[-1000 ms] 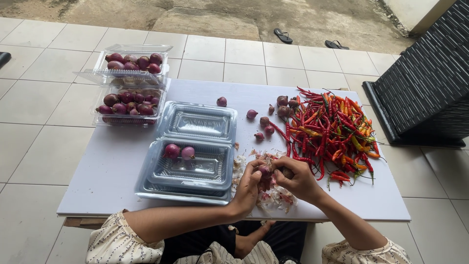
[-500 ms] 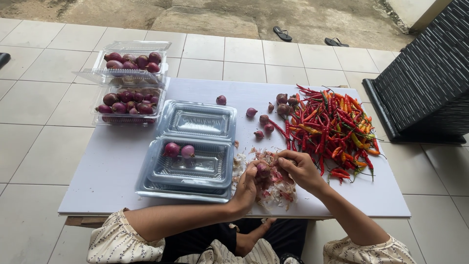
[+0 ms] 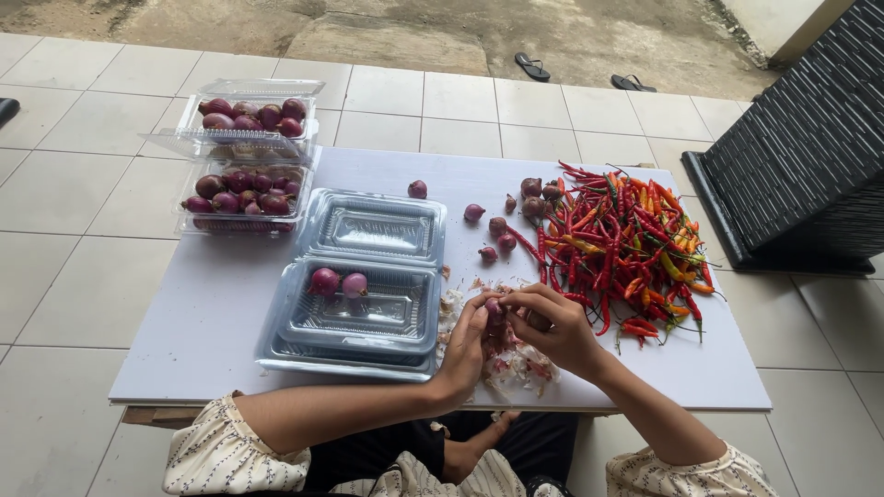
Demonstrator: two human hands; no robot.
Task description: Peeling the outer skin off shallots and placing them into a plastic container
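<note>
Both hands meet over the near edge of a white board (image 3: 230, 304). My left hand (image 3: 465, 345) and my right hand (image 3: 552, 327) pinch one small purple shallot (image 3: 494, 311) between their fingertips. Under them lies a heap of papery shallot skins (image 3: 520, 364). Just left of my hands stands an open clear plastic clamshell box (image 3: 368, 317) with two peeled shallots (image 3: 337, 283) in its near half. Loose unpeeled shallots (image 3: 502, 225) lie beyond my hands, beside a pile of red, orange and green chillies (image 3: 626, 248).
Two clear boxes filled with shallots (image 3: 241, 179) are stacked at the board's far left corner. A dark woven piece of furniture (image 3: 810, 156) stands at right on the tiled floor. A pair of sandals (image 3: 575, 72) lies by the concrete beyond the tiles.
My hands stay over the skin pile, working the same shallot; the right hand has shifted slightly left toward the left hand. Nothing else on the board moved.
</note>
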